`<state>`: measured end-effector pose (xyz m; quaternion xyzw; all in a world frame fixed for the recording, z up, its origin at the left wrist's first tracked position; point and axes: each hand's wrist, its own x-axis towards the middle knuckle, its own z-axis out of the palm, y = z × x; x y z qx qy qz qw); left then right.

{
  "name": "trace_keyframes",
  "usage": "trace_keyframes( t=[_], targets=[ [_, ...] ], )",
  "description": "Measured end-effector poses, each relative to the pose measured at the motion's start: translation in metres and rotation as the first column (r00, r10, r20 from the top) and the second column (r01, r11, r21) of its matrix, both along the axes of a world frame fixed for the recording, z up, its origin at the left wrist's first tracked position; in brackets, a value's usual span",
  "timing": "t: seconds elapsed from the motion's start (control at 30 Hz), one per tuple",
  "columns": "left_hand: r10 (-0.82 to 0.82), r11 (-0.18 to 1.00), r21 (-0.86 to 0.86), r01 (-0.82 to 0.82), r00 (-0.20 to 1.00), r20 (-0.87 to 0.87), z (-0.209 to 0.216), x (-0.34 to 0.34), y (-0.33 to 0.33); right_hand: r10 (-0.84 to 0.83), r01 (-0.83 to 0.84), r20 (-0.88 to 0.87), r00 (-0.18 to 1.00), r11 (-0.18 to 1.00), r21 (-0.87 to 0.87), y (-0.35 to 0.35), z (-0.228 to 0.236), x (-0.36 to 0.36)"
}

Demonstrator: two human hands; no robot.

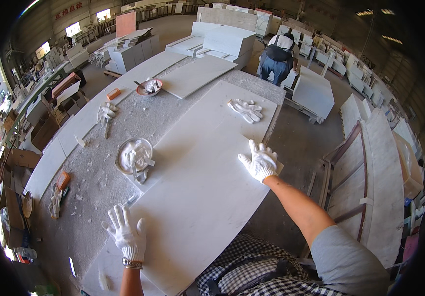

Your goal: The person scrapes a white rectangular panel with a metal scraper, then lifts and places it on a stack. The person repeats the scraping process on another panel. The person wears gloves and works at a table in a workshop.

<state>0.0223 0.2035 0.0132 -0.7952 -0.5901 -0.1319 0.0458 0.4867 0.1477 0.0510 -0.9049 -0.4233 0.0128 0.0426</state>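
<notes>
Slab (197, 182) could tip the bowl (117, 159) if shoved sideways.
Left hand (125, 234) and right hand (260, 162): fingers spread wide, bowl just beyond the left ones.

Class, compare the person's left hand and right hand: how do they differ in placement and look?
The left hand is lower in the view, by the left edge of the pale slab; the right hand is higher, by its right edge.
The left hand has a metallic band at the wrist; the right hand shows none.
Both wear white gloves and have their fingers extended.
</notes>
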Motion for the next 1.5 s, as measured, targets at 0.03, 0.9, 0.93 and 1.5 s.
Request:
trace_keyframes(
  t=[0.03, 0.9, 0.93, 1.5],
  targets=[
    [-0.044, 0.999, -0.023, 0.045, 0.999, 0.015, 0.003, 0.003, -0.013, -0.008, 0.008, -0.015, 1.0, 1.0, 0.015, 0.003, 0.001, 0.003],
    [0.079, 0.994, -0.068, -0.09, 0.987, -0.142, -0.023, 0.028, 0.001, 0.233, -0.066, -0.281, 0.931, 0.864, 0.5, 0.051, -0.034, 0.035],
    [0.054, 0.996, -0.063, -0.064, 0.988, -0.143, -0.014, 0.049, 0.006, 0.232, -0.064, -0.253, 0.939, 0.843, 0.535, 0.049, -0.031, 0.034],
    [-0.22, 0.968, -0.108, 0.225, 0.974, 0.053, 0.049, 0.239, 0.065, 0.266, -0.1, -0.368, 0.891, 0.906, 0.412, 0.043, -0.022, 0.042]
  ],
)
